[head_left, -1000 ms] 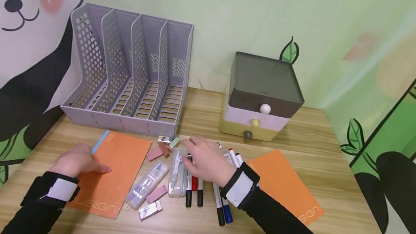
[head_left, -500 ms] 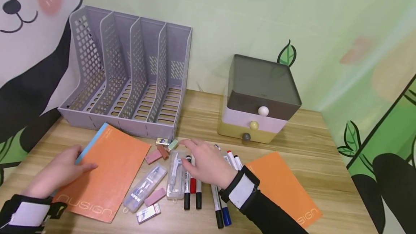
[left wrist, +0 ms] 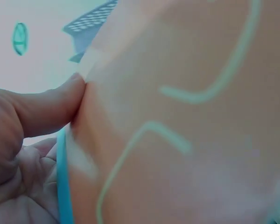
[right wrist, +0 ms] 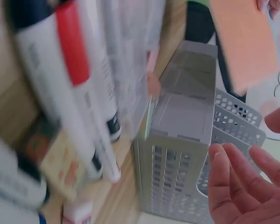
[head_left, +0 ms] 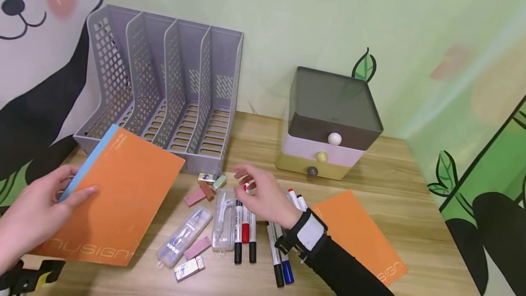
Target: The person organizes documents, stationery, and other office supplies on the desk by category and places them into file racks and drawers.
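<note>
My left hand (head_left: 45, 204) pinches an orange notebook (head_left: 119, 195) by its blue spine, thumb on the front cover. The notebook is lifted and tilted, its top corner overlapping the front of a grey file rack (head_left: 201, 161). Up close in the left wrist view, the thumb presses the cover (left wrist: 186, 116). My right hand (head_left: 267, 198) hovers over several markers (head_left: 245, 227), fingers loosely bent with nothing in them. Beside it lies a clear case with a compass (head_left: 223, 223). The right wrist view also shows the right hand (right wrist: 242, 186) holding nothing.
Another clear case (head_left: 185, 236) and several erasers (head_left: 197, 246) lie left of the markers. A second orange notebook (head_left: 365, 236) lies flat at the right. Behind it stands a small drawer box (head_left: 333, 122) with round knobs.
My left hand has slid to the notebook's spine side and raised the notebook off the table, toward the rack. The right hand has lifted slightly from the markers.
</note>
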`<act>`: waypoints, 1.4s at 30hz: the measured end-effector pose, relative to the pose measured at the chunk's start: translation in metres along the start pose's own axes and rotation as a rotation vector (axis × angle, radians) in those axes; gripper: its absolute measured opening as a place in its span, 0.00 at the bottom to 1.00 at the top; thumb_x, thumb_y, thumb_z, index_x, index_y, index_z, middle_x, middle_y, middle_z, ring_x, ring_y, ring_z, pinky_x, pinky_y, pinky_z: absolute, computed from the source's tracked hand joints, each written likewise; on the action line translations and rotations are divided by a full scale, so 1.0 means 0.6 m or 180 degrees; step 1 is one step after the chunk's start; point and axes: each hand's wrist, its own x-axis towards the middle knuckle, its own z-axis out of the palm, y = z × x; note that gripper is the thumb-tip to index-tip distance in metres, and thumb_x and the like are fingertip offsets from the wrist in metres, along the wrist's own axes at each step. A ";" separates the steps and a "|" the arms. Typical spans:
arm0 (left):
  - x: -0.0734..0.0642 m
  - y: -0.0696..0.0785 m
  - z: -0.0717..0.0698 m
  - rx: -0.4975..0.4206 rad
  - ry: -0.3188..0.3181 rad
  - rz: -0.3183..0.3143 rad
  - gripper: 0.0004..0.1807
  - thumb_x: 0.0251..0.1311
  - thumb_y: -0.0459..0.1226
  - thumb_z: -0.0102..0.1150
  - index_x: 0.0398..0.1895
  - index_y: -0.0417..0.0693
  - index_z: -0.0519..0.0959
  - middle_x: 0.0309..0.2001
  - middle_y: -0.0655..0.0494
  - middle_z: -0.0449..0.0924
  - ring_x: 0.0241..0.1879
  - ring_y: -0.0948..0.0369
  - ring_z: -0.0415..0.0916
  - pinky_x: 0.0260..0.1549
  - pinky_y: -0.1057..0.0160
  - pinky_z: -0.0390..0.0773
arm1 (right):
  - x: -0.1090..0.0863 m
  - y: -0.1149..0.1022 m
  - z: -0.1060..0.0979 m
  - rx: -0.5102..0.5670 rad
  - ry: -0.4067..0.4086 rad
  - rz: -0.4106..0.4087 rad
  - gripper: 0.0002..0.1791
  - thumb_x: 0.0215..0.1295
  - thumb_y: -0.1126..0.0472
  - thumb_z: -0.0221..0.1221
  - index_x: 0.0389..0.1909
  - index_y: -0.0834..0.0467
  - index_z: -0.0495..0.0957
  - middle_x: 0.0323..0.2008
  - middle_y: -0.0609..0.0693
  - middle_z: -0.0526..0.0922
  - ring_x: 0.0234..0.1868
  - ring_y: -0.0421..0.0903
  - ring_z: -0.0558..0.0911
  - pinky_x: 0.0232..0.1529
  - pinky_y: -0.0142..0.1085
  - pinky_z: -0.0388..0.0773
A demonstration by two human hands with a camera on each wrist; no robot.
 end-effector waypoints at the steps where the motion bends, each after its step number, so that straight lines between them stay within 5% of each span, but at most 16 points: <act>1: 0.001 0.008 -0.002 -0.0074 0.0047 0.0038 0.25 0.66 0.43 0.59 0.53 0.29 0.69 0.39 0.32 0.80 0.26 0.60 0.75 0.20 0.63 0.71 | 0.001 0.000 0.000 0.0151 0.0019 0.0039 0.24 0.68 0.60 0.55 0.63 0.62 0.73 0.50 0.55 0.82 0.46 0.44 0.81 0.48 0.39 0.80; 5: 0.007 0.048 0.002 -0.0498 0.0163 0.0205 0.24 0.67 0.42 0.57 0.56 0.33 0.69 0.43 0.31 0.81 0.25 0.73 0.75 0.20 0.67 0.74 | 0.009 -0.001 0.003 0.0754 -0.0004 0.0221 0.25 0.70 0.56 0.55 0.64 0.63 0.72 0.53 0.57 0.81 0.52 0.46 0.80 0.53 0.37 0.78; 9: 0.018 0.094 0.027 -0.1082 0.0313 0.0361 0.20 0.67 0.39 0.57 0.56 0.35 0.69 0.44 0.34 0.83 0.29 0.74 0.78 0.23 0.69 0.78 | 0.022 -0.005 0.007 0.1155 -0.0153 0.0347 0.30 0.73 0.51 0.52 0.69 0.64 0.67 0.59 0.60 0.78 0.60 0.50 0.77 0.59 0.36 0.74; 11: 0.023 0.117 0.045 -0.1434 0.0389 0.0451 0.19 0.67 0.37 0.56 0.56 0.35 0.69 0.43 0.46 0.84 0.31 0.73 0.80 0.25 0.70 0.79 | 0.028 -0.006 0.009 0.1394 -0.0220 0.0361 0.31 0.74 0.51 0.50 0.70 0.67 0.63 0.60 0.64 0.76 0.61 0.53 0.76 0.61 0.40 0.73; 16: 0.034 0.172 0.096 -0.2341 0.0465 0.0440 0.18 0.69 0.36 0.52 0.58 0.36 0.66 0.42 0.73 0.81 0.38 0.70 0.82 0.32 0.66 0.82 | 0.038 -0.008 0.010 0.2138 0.0014 0.0503 0.26 0.76 0.56 0.47 0.62 0.73 0.66 0.49 0.61 0.79 0.48 0.49 0.81 0.52 0.43 0.79; 19: 0.038 0.194 0.121 -0.2711 0.0431 0.0380 0.19 0.70 0.37 0.51 0.58 0.36 0.65 0.44 0.69 0.81 0.41 0.68 0.82 0.35 0.66 0.82 | 0.041 -0.005 0.011 0.2579 0.0363 0.0610 0.20 0.76 0.60 0.48 0.56 0.73 0.68 0.39 0.51 0.80 0.40 0.41 0.81 0.43 0.36 0.79; 22: 0.042 0.201 0.138 -0.2746 0.0307 0.0446 0.20 0.70 0.38 0.52 0.59 0.36 0.64 0.46 0.57 0.81 0.42 0.66 0.81 0.37 0.65 0.82 | 0.041 0.002 0.008 0.2858 0.0650 0.0637 0.18 0.75 0.62 0.47 0.56 0.73 0.67 0.37 0.47 0.81 0.39 0.40 0.81 0.41 0.33 0.79; 27: 0.059 0.197 0.142 -0.2458 -0.0137 0.0809 0.26 0.65 0.34 0.58 0.65 0.36 0.67 0.50 0.40 0.81 0.42 0.64 0.82 0.38 0.62 0.83 | 0.038 0.018 -0.005 0.2825 0.0788 0.0689 0.20 0.75 0.63 0.46 0.59 0.74 0.67 0.39 0.48 0.81 0.40 0.41 0.81 0.44 0.35 0.80; 35: 0.082 0.201 0.129 -0.2087 -0.1020 0.0983 0.26 0.67 0.42 0.57 0.64 0.37 0.70 0.52 0.42 0.82 0.44 0.60 0.84 0.39 0.60 0.82 | 0.047 0.036 -0.022 0.2819 0.0522 0.0648 0.21 0.75 0.64 0.45 0.59 0.76 0.66 0.39 0.48 0.80 0.40 0.41 0.80 0.44 0.34 0.79; 39: 0.084 0.205 0.126 -0.2032 -0.1102 0.0998 0.28 0.67 0.42 0.58 0.65 0.38 0.68 0.54 0.43 0.81 0.47 0.57 0.83 0.42 0.59 0.82 | 0.055 0.037 -0.023 0.2718 0.0471 0.0591 0.21 0.75 0.63 0.46 0.58 0.76 0.66 0.37 0.46 0.80 0.39 0.40 0.80 0.42 0.32 0.77; 42: 0.086 0.208 0.125 -0.1951 -0.0986 0.1075 0.28 0.67 0.40 0.58 0.66 0.37 0.67 0.55 0.43 0.81 0.47 0.57 0.83 0.45 0.59 0.81 | 0.058 0.038 -0.022 0.2464 0.0607 0.0527 0.20 0.74 0.64 0.49 0.58 0.76 0.69 0.38 0.47 0.81 0.39 0.40 0.79 0.43 0.32 0.77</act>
